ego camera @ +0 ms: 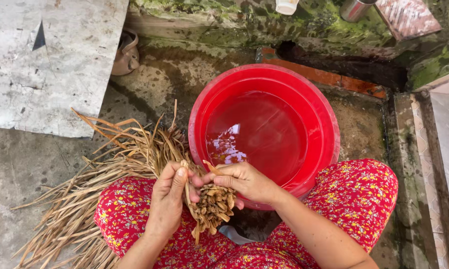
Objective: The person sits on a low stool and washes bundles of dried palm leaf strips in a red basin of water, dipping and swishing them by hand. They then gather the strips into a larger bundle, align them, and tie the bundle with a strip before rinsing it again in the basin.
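While the person squatted on the wet concrete floor (30, 164), both hands held a bundle of dry brown plant stalks (212, 206) just before the red basin (264, 132) of water. The left hand (168, 199) was closed around the stalks, and the right hand (244, 180) pinched the knobby end, seemingly picking it clean. More dry leaves (85, 199) lay at the left.

Damp concrete floor (15, 164) in daylight, a pale stone slab (45, 60) at left, a mossy ledge (234, 25) behind.
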A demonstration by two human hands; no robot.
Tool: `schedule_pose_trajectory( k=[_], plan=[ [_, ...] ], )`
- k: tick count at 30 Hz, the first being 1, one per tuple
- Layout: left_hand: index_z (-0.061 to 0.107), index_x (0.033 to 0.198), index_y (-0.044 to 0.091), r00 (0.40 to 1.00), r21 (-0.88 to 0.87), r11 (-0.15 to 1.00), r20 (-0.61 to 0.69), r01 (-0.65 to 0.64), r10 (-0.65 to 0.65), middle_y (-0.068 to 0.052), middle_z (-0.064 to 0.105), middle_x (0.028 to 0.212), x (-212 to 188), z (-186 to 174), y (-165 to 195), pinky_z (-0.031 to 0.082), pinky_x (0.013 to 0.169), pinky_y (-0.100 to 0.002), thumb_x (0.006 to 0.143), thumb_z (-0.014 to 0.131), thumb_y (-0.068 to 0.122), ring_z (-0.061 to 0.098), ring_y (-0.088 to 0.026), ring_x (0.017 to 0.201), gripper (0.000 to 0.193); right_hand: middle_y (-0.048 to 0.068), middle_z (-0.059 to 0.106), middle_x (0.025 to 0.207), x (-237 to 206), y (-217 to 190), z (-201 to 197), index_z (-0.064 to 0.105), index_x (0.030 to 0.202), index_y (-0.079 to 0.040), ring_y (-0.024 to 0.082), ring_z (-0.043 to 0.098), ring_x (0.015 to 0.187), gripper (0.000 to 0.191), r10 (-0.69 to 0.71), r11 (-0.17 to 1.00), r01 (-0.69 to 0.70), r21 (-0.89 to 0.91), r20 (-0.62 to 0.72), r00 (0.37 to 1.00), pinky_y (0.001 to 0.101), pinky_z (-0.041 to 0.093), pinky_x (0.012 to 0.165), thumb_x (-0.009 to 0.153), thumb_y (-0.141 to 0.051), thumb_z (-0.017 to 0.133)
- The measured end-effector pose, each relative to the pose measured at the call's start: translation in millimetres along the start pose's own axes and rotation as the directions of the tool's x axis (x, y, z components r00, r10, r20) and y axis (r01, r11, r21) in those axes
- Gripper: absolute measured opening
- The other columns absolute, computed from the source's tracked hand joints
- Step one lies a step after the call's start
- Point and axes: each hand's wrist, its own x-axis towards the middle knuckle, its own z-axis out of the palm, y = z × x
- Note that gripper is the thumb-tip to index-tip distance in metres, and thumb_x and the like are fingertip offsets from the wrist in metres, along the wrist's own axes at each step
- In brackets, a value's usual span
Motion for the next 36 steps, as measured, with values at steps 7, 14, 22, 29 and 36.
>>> schedule_pose_trajectory(
  k=[7,14,22,29,36],
  plan=[
    [0.056,0.100,0.007,0.998,-0.135,0.989,-0.007,0.058,-0.059,-0.012,0.075,0.093,-1.5,-6.7,3.6,0.055,0.066,-0.028,0.106,0.048,0.028,0.058,-0.010,0.057,0.024,0.006,0.069,0.112,17.1,32.8,-19.8,0.077,0.119,-0.001,0.014,0.065,0.098,0.032,-0.266,0.946,0.269,0.181,-0.043,0.963,0.0333,0.054,0.089,0.105,-0.027,0.064],
    [0.060,0.100,0.005,0.983,-0.189,0.965,0.023,0.183,-0.182,-0.007,0.067,0.077,7.9,-17.7,-7.6,0.055,0.064,-0.027,0.105,0.053,0.023,0.058,-0.011,0.056,0.021,0.000,0.070,0.108,49.0,66.4,6.9,0.076,0.115,-0.010,0.006,0.064,0.097,0.026,-0.198,0.965,0.237,0.114,-0.279,0.940,0.0246,0.053,0.086,0.090,-0.018,0.073],
    [0.067,0.094,0.000,0.947,-0.093,0.944,-0.008,0.318,-0.320,-0.005,0.066,0.071,17.5,-18.6,4.6,0.048,0.053,-0.024,0.098,0.066,0.018,0.055,-0.010,0.053,0.018,0.003,0.069,0.093,66.2,59.7,12.1,0.064,0.098,-0.004,0.010,0.067,0.086,0.016,-0.224,0.896,0.271,0.353,-0.168,0.960,0.0247,0.057,0.077,0.091,-0.003,0.078],
    [0.071,0.100,-0.003,0.978,-0.163,0.968,-0.058,0.189,-0.200,-0.004,0.068,0.074,10.8,-12.4,-0.7,0.051,0.059,-0.023,0.100,0.062,0.015,0.057,-0.009,0.057,0.020,0.006,0.071,0.092,51.2,47.0,22.6,0.067,0.099,-0.002,0.015,0.070,0.084,0.012,-0.202,0.874,0.238,0.424,-0.128,0.971,0.0300,0.060,0.078,0.092,-0.005,0.076],
    [0.076,0.121,-0.002,0.977,0.042,0.981,-0.103,0.190,-0.185,-0.001,0.064,0.073,-1.2,-11.1,-10.2,0.045,0.056,-0.021,0.100,0.061,0.018,0.053,-0.007,0.061,0.033,-0.003,0.060,0.087,57.5,26.2,17.0,0.056,0.119,-0.009,0.008,0.065,0.085,0.045,-0.224,0.941,0.217,0.259,-0.005,0.975,0.0250,0.057,0.079,0.082,-0.005,0.082]
  ],
)
